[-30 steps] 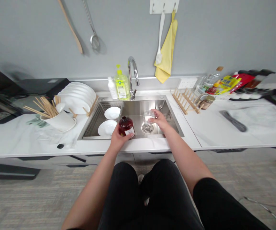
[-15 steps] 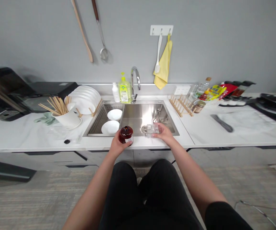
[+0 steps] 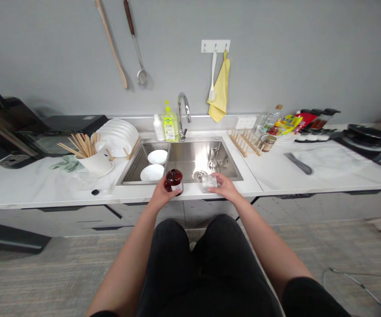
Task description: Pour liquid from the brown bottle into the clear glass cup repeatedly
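Now the clear container [image 3: 208,182] is drawn back over the sink [image 3: 190,154] to its front edge, fingers of the right hand [image 3: 225,187] closed around it, beside the dark-red bottle [image 3: 174,177] clasped by the left hand [image 3: 162,193].

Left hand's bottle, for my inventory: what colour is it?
The bottle is dark reddish brown; see the head view.

- On brown bottle [image 3: 174,177]: pale label [image 3: 177,188], print too small to read.
- On green bottle [image 3: 174,117]: white label [image 3: 169,132], likewise unreadable.
- On yellow packet [image 3: 290,124]: lettering, too small to make out.
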`<state>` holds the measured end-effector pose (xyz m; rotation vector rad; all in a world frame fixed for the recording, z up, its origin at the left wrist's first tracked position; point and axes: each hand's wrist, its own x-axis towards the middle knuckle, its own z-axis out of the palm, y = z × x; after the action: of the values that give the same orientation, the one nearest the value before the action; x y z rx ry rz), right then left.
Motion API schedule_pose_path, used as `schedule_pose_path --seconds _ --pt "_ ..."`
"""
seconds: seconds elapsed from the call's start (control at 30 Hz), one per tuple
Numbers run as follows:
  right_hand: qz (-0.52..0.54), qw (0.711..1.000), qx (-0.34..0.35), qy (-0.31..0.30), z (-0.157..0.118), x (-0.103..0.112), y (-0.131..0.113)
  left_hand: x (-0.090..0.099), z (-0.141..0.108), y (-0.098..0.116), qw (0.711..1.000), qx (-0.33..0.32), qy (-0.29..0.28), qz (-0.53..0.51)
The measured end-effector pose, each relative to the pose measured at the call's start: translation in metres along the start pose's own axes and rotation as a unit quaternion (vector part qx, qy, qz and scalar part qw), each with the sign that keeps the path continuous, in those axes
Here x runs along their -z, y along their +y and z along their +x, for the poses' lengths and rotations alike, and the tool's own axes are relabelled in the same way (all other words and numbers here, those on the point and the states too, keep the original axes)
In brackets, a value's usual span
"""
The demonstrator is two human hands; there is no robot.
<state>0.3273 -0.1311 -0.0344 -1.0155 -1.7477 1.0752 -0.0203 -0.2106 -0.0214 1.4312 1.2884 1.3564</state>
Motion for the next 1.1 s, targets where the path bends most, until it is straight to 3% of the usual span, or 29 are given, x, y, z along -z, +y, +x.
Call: schedule_pose_path --seconds 0.3,0.43,0.5,0.57,0.67,0.7,0.77,0.83,0.97,1.1 --pt "-0.045 0.999 0.019 -0.005 0.000 0.006 0.002 -0.002 0.001 -0.013 0.998 -0.053 -0.017 0.001" --pt "-0.033 0.999 0.032 -0.019 0.001 0.006 0.006 0.010 -0.010 -0.013 0.995 -0.094 -0.002 0.015" --pt "-0.037 0.999 0.035 -0.012 0.002 0.006 0.008 0.028 -0.022 -0.012 0.989 -0.117 0.067 0.053" --pt "-0.041 0.998 0.036 -0.007 0.001 0.006 0.008 0.056 -0.037 -0.010 0.970 -0.112 0.180 0.119" --pt "-0.042 0.998 0.039 -0.003 0.001 0.005 0.010 0.110 -0.058 -0.002 0.896 -0.034 0.357 0.264" --pt "-0.041 0.998 0.039 -0.001 0.001 0.005 0.010 0.127 -0.063 0.002 0.864 -0.005 0.385 0.324" --pt "-0.042 0.998 0.038 0.001 0.001 0.004 0.012 0.158 -0.070 0.011 0.806 0.037 0.405 0.430" --pt "-0.046 0.998 0.036 0.003 0.001 0.002 0.013 0.179 -0.072 0.018 0.771 0.063 0.398 0.493" --pt "-0.058 0.997 0.040 0.011 -0.001 0.000 0.013 0.200 -0.068 0.017 0.748 0.103 0.371 0.541" --pt "-0.062 0.997 0.042 0.022 -0.003 -0.001 0.009 0.209 -0.061 0.006 0.752 0.128 0.333 0.555"
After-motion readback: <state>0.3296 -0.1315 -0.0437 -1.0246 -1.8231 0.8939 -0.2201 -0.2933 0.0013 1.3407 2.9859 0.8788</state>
